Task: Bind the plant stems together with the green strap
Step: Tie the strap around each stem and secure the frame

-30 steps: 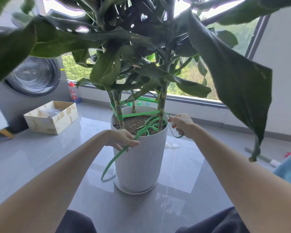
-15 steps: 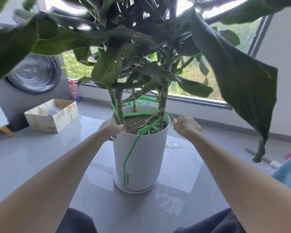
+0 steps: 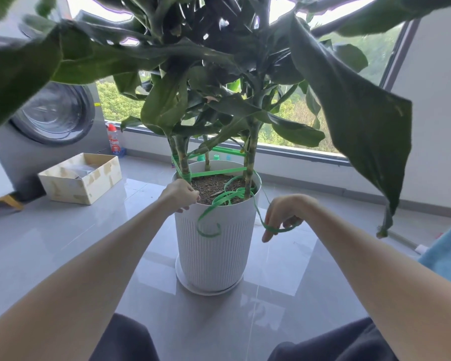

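Observation:
A tall leafy plant stands in a white ribbed pot (image 3: 214,246) on the floor. Its left stem (image 3: 182,157) and right stem (image 3: 251,157) are joined by a green strap (image 3: 219,173) stretched between them in two bands. A loose length of strap loops around the right stem's base and curls down the pot's front. My left hand (image 3: 181,194) rests closed on the pot's rim at the left stem's base; what it grips is hidden. My right hand (image 3: 284,213) hangs right of the pot, fingers pinching a strap loop.
An open cardboard box (image 3: 81,177) sits on the grey tiled floor at left, before a washing machine (image 3: 50,118). A red-capped bottle (image 3: 113,142) stands by the window sill. A blue cloth (image 3: 445,251) lies at the right edge. Big leaves hang overhead.
My right hand has dropped from the pot's rim, pulling a strap loop down to the right. The loose end on the pot's front has curled up shorter. My left hand stays at the rim.

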### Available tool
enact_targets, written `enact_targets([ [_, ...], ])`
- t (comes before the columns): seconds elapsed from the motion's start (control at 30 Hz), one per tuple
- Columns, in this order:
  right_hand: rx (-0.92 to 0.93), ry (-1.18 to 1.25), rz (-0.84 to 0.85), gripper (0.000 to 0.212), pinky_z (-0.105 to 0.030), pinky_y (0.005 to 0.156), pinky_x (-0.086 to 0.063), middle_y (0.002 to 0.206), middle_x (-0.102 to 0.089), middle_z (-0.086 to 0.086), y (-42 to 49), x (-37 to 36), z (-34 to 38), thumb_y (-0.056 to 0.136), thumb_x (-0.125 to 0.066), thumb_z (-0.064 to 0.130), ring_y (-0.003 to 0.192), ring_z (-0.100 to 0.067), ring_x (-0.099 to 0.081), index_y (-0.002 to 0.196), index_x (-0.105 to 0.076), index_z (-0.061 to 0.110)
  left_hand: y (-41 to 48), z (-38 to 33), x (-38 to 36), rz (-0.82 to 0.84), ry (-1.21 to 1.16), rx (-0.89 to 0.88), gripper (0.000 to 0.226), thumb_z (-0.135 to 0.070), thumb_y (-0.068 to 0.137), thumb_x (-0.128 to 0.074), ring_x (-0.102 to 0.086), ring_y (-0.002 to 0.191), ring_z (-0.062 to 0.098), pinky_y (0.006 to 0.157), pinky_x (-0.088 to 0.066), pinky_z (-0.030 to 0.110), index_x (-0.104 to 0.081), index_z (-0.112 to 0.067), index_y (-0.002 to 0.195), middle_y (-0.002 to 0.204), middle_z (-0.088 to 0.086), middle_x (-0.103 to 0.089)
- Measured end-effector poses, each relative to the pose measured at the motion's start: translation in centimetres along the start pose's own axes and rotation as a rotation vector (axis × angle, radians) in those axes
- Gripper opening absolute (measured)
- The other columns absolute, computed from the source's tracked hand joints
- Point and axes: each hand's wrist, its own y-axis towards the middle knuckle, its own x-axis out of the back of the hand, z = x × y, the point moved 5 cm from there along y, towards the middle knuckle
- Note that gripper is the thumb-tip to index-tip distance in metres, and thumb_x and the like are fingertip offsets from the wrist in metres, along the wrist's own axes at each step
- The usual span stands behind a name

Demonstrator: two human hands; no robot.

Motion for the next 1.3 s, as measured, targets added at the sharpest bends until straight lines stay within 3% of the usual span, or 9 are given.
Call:
enact_targets([
  [0.1,-0.037,-0.059,0.031,0.074,-0.021,0.051,-0.032,0.067,-0.045,0.004,-0.5,-0.4,-0.3,0.059,-0.086,0.049,0.055,-0.011,-0.037,0.118,-0.061,0.012,-0.2,-1.0,-0.3,-0.015,-0.003,-0.071,0.025,-0.021,0.093,-0.052,-0.063,0.073,0.021,0.071,-0.055,0.033,-0.069,-0.011,0.078,0.090,0.010,-0.071],
  [0.2,-0.027,-0.085,-0.024,0.093,-0.026,0.067,-0.044,0.073,-0.046,0.003,-1.5,-0.1,-0.5,0.060,-0.086,0.047,0.063,-0.012,-0.043,0.135,-0.044,0.012,-0.7,-2.6,-1.2,-0.005,-0.004,-0.179,0.018,-0.020,0.092,-0.056,-0.060,0.070,0.020,0.072,-0.055,0.034,-0.068,-0.008,0.086,0.079,0.006,-0.067],
  [0.33,0.023,0.035,-0.068,0.102,-0.029,0.076,-0.045,0.077,-0.046,0.001,-2.3,0.0,-0.7,0.062,-0.088,0.036,0.064,-0.011,-0.041,0.139,-0.024,0.015,-1.7,-4.8,-2.7,0.039,0.004,-0.388,0.018,-0.018,0.093,-0.056,-0.056,0.077,0.016,0.068,-0.048,0.028,-0.065,-0.020,0.109,0.083,0.000,-0.060],
  [0.57,0.043,0.080,-0.056,0.102,-0.027,0.074,-0.045,0.081,-0.045,-0.001,-2.4,-0.2,-0.8,0.061,-0.088,0.035,0.066,-0.012,-0.039,0.138,-0.024,0.015,-2.0,-7.4,-6.3,0.157,0.236,-0.490,0.044,-0.019,0.099,-0.043,-0.035,0.109,0.022,0.104,-0.027,0.042,-0.041,-0.040,0.138,0.111,0.007,-0.048],
  [0.77,0.033,0.082,-0.026,0.092,-0.021,0.055,-0.037,0.075,-0.046,-0.001,-2.2,-0.3,-0.9,0.062,-0.088,0.033,0.058,-0.012,-0.034,0.132,-0.034,0.009,-1.7,-7.9,-8.7,0.176,0.558,-0.451,0.042,-0.028,0.099,-0.043,-0.027,0.116,0.024,0.101,-0.025,0.042,-0.038,-0.051,0.134,0.126,0.005,-0.037],
  [1.0,0.027,-0.042,-0.049,0.077,-0.024,0.066,-0.041,0.070,-0.042,0.003,-2.2,0.0,-0.8,0.068,-0.083,0.040,0.059,-0.012,-0.038,0.124,-0.041,0.007,-1.5,-7.2,-8.6,0.106,0.714,-0.516,0.019,-0.038,0.090,-0.058,-0.029,0.112,0.022,0.099,-0.030,0.039,-0.067,-0.031,0.105,0.112,0.001,-0.040],
  [1.1,-0.006,-0.039,-0.032,0.065,-0.028,0.068,-0.041,0.084,-0.057,0.000,-1.5,-0.4,-1.0,0.074,-0.079,0.038,0.067,-0.014,-0.043,0.116,-0.040,0.008,-1.8,-6.3,-7.8,0.149,0.689,-0.563,0.018,-0.035,0.085,-0.066,-0.031,0.109,0.020,0.099,-0.033,0.037,-0.074,-0.021,0.093,0.112,-0.003,-0.043],
  [1.2,-0.036,0.008,-0.085,0.046,-0.025,0.056,-0.037,0.100,-0.067,-0.005,-1.1,-0.4,-1.2,0.086,-0.068,0.031,0.062,-0.013,-0.042,0.108,-0.034,0.008,-2.0,-5.7,-6.6,0.107,0.758,-0.695,0.014,-0.031,0.084,-0.068,-0.020,0.133,0.023,0.113,-0.022,0.038,-0.075,-0.019,0.088,0.143,-0.008,-0.031],
  [1.3,-0.029,0.045,-0.171,0.020,-0.023,0.050,-0.033,0.118,-0.066,-0.009,-1.2,0.1,-1.2,0.095,-0.055,0.021,0.054,-0.010,-0.041,0.092,-0.038,0.009,-3.0,-5.6,-5.7,0.098,0.764,-0.876,0.016,-0.025,0.089,-0.063,-0.020,0.140,0.015,0.116,-0.018,0.029,-0.075,-0.018,0.096,0.145,-0.012,-0.040],
])
